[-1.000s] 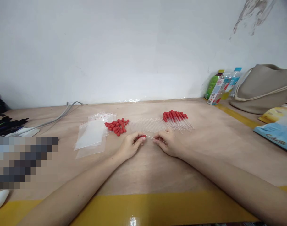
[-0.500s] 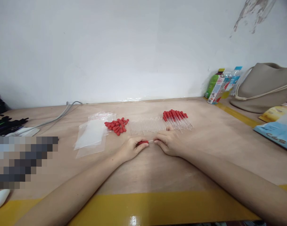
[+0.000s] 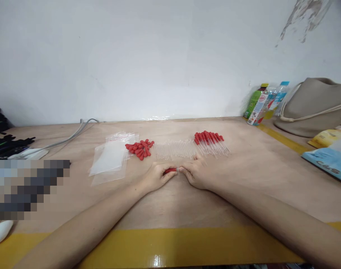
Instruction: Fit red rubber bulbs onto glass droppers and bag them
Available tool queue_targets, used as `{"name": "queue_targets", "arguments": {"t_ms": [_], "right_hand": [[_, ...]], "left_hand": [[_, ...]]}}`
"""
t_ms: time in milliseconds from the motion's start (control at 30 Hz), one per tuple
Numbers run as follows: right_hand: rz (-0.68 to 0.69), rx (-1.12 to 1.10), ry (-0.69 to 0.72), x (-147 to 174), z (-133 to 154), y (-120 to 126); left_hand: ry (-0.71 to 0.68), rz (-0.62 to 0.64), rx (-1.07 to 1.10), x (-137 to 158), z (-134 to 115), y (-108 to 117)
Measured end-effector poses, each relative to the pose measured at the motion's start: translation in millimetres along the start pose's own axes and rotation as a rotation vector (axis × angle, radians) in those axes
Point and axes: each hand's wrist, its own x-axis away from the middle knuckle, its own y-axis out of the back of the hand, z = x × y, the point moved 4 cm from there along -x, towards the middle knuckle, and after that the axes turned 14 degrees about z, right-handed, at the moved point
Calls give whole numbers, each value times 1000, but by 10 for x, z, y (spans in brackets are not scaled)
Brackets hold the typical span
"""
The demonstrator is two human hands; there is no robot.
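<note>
My left hand [image 3: 158,177] is closed on a red rubber dropper bulb [image 3: 170,170], which lies sideways between thumb and fingers. Pinched in my right hand [image 3: 197,173] is a thin clear glass dropper tube, its end meeting the bulb's mouth; most of the tube is hidden by the fingers. Beyond my hands, several clear tubes [image 3: 176,148] lie side by side in a row. A heap of loose red bulbs [image 3: 140,149] is at their left. To the right are several droppers [image 3: 211,140] with red bulbs on their tubes.
Clear zip bags [image 3: 108,158] lie left of the loose bulbs. A grey cable [image 3: 66,140] runs along the back left. Bottles [image 3: 260,104], a beige bag [image 3: 316,106] and a blue package [image 3: 327,164] stand or lie at the right. Yellow tape [image 3: 159,243] edges the table's front.
My right hand has moved left toward my left hand. The gap between the fingertips is smaller, and less of the clear tube shows outside the red bulb.
</note>
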Motion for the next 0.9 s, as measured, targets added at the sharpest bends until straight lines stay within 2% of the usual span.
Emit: {"name": "queue_targets", "arguments": {"t_ms": [133,233,367,433,500,600,733,800,900], "right_hand": [[65,9,-58,-2,12,60],[107,-57,-37,-22,23,77],[112,-183,-8,-39,-62,90],[50,-274,-48,-33,-233,106],[-87,-334,-152,-2,-513,138],[-321,-309,-390,109,-1031,193],[-442,-281,-730,292,-1582,185],[-462,-279,-776,333,-1703,156],[-450,-264,-758,322,-1741,92]], "left_hand": [[-31,7,-53,-8,-11,3],[-71,-10,-99,-15,-22,10],[-42,-114,-120,16,3,67],[25,-191,-131,53,47,113],[70,-213,-142,83,85,140],[84,-162,-140,91,108,140],[102,-133,-120,69,105,138],[112,-128,-110,59,106,138],[119,-121,-105,55,116,136]]}}
